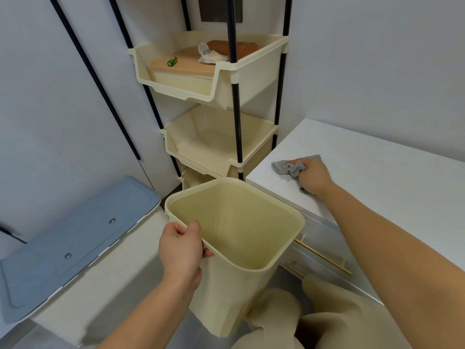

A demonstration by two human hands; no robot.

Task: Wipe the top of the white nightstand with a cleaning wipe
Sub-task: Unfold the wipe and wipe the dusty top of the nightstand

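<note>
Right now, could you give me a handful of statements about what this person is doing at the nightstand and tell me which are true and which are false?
1. The right hand presses a grey wipe onto the white nightstand top. True.
2. The left hand is empty. False: it grips the rim of a cream bin, held beside the nightstand's front corner.
3. The bin is full of rubbish. False: its inside looks empty.
4. A small green object lies in the top tray of the rack. True.
5. The wipe lies at the nightstand's far back edge. False: it is near the front left corner.
</note>
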